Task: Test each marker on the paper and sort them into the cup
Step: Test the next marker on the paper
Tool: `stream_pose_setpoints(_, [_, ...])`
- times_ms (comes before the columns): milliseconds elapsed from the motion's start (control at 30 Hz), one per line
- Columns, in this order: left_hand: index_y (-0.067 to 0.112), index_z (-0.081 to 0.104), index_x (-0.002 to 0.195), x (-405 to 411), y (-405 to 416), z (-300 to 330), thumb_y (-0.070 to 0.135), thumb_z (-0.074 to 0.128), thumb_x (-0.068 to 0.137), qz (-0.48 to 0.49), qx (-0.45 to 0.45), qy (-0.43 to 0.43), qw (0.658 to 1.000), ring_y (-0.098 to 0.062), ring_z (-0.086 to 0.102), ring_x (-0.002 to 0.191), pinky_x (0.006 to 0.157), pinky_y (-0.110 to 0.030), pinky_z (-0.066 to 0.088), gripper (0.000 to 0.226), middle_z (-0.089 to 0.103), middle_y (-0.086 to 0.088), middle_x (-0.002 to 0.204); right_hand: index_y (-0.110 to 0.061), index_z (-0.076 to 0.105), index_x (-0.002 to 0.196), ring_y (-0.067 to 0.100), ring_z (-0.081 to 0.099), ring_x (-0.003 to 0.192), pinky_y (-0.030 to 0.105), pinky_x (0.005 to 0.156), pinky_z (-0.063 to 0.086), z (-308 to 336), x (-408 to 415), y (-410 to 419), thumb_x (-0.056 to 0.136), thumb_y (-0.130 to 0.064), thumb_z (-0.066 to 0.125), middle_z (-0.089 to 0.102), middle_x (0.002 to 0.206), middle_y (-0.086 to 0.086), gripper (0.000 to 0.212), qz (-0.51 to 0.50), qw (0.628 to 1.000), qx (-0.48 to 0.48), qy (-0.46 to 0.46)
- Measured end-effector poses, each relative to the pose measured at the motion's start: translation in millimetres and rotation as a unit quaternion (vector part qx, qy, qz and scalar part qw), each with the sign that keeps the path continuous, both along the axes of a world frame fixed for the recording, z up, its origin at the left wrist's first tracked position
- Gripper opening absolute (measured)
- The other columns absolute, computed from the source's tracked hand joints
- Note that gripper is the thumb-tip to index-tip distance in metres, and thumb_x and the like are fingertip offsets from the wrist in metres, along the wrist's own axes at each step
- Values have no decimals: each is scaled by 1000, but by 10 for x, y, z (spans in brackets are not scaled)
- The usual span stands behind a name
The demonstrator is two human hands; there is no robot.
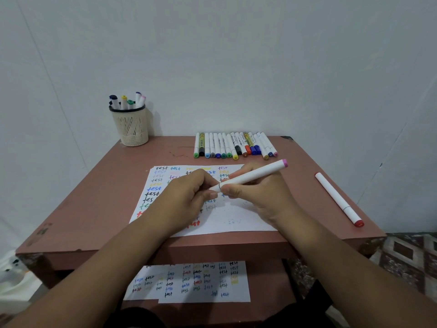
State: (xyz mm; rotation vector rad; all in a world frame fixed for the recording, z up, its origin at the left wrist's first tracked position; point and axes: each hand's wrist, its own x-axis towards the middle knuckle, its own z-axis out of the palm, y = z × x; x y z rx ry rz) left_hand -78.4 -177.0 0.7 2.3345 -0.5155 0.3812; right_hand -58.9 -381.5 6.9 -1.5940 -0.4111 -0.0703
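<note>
A white marker with a pink end cap (254, 174) is held slanted above the test paper (236, 216). My right hand (257, 197) grips its barrel. My left hand (186, 197) pinches the near end of the same marker, where the cap meets the barrel; that end is hidden by my fingers. The paper carries several coloured "test" words. A cream mesh cup (132, 125) at the back left holds several markers. A row of several markers (234, 145) lies at the back of the table.
A white marker with a red cap (338, 199) lies alone on the table's right side. The brown table (94, 197) stands against a white wall. A second written sheet (189, 281) lies on a lower shelf below the table's front edge.
</note>
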Motion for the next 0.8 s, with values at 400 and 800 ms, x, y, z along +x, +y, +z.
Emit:
stream_pose_setpoints(400, [20, 68, 105, -7, -25, -24, 24, 67, 94, 23, 56, -65, 996, 0, 51, 77, 67, -13, 37, 12, 61, 16, 87, -8, 75, 87, 32, 77, 85, 43, 77, 63, -28, 33, 28, 77, -2, 89, 78, 84, 17, 19, -3, 1000, -14, 23])
stream_pose_setpoints(800, [45, 53, 120, 22, -37, 291, 84, 49, 76, 28, 247, 125, 961, 1, 58, 99, 91, -30, 51, 59, 62, 21, 111, -2, 52, 120, 27, 79, 86, 46, 81, 65, 303, -22, -351, 94, -4, 74, 74, 94, 15, 34, -96, 993, 42, 61])
